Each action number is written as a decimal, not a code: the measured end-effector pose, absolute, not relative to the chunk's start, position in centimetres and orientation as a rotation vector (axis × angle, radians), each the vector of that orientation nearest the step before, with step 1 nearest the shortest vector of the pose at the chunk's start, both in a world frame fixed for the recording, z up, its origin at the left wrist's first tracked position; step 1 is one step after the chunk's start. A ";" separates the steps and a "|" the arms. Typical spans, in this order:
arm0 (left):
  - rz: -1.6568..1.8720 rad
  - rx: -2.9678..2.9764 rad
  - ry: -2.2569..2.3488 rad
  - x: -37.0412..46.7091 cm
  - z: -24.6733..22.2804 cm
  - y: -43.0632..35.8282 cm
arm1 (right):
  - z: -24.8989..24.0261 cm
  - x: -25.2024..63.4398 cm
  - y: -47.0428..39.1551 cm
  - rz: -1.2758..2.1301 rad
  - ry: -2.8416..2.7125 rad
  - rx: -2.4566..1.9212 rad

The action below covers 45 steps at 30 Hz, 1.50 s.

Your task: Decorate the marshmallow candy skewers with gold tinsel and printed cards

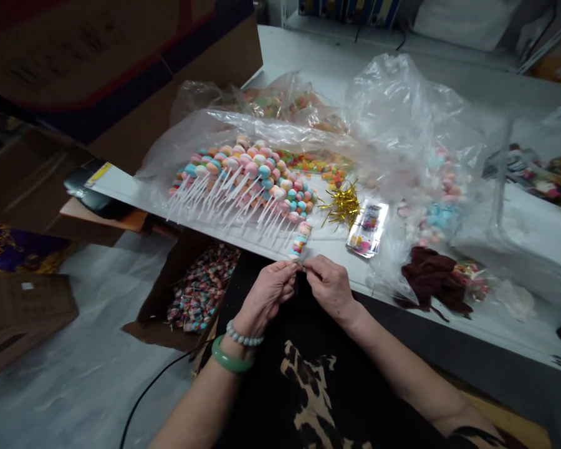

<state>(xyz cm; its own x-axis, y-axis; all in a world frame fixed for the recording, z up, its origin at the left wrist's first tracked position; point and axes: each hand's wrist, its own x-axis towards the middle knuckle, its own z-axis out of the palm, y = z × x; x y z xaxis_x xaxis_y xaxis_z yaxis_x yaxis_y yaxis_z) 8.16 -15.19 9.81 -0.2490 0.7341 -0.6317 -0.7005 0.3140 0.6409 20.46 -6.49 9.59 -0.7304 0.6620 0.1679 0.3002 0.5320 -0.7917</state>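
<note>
At the table's front edge I hold a wrapped marshmallow lollipop [300, 242], its pastel candies pointing up and away from me. My left hand [271, 285] is closed in a pinch on its lower end. Against that same spot press the closed fingertips of my right hand [331, 285]; what they grip is too small to make out. Just beyond lies a large pile of unwrapped marshmallow lollipops [243, 168], sticks towards me. Gold twist ties [343, 204] lie in a loose heap to the right, beside a stack of printed wrappers [368, 227].
Below the table at left, a cardboard box [152, 312] holds many wrapped candies [203, 290]. Clear plastic bags [388, 106] of candy cover the table's back and right. A brown cloth [432, 277] lies at right. A large carton [121, 68] stands at upper left.
</note>
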 end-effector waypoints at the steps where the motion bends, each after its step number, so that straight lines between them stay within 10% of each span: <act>1: 1.357 0.032 1.231 8.2 9.8 -15.1 | 9.6 20.6 -6.7 1.039 -2.361 -0.774; 8: 1.431 -0.012 1.358 8.5 9.2 -14.8 | 9.4 20.0 -7.6 0.955 -2.504 -0.873; 17: 1.396 0.140 1.405 8.0 9.0 -15.1 | 8.3 18.9 -6.2 2.260 -1.404 -1.004; 45: 1.197 0.349 1.303 8.1 10.1 -15.2 | 9.2 20.7 -4.9 2.277 -1.545 -0.774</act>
